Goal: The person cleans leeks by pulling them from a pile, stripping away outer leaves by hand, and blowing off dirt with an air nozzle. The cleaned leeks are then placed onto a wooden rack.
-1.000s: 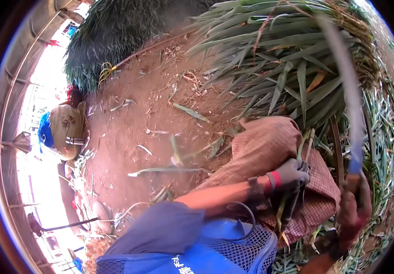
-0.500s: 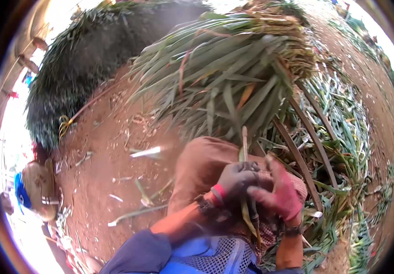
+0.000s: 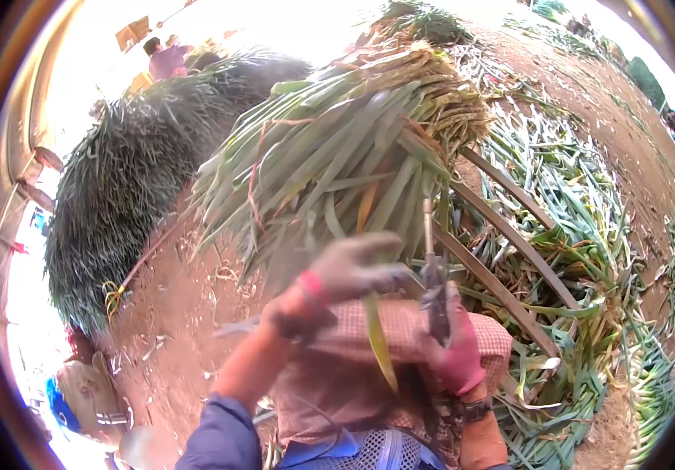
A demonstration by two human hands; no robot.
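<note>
My left hand (image 3: 349, 270), gloved and blurred, is raised over my lap with its fingers apart. A yellow-green leaf (image 3: 381, 341) hangs just below its fingers; contact is unclear. My right hand (image 3: 456, 345), in a pink glove, is closed around a dark tool (image 3: 436, 294) with a thin metal tip (image 3: 428, 223) pointing up. Beyond both hands lies a large pile of long green-leaved stalks (image 3: 330, 149), their pale root ends (image 3: 447, 94) at the upper right. A checked cloth (image 3: 478, 337) covers my lap.
Wooden bars (image 3: 517, 235) slope down at the right of the pile. Loose leaves (image 3: 564, 204) cover the ground beyond them. A dark green heap (image 3: 118, 188) stands at the left, with a person (image 3: 167, 59) behind it. A sack (image 3: 87, 395) sits lower left.
My left hand has moved up and left, away from my right hand, and its fingers have spread. My right hand now grips the dark tool upright. The view has shifted.
</note>
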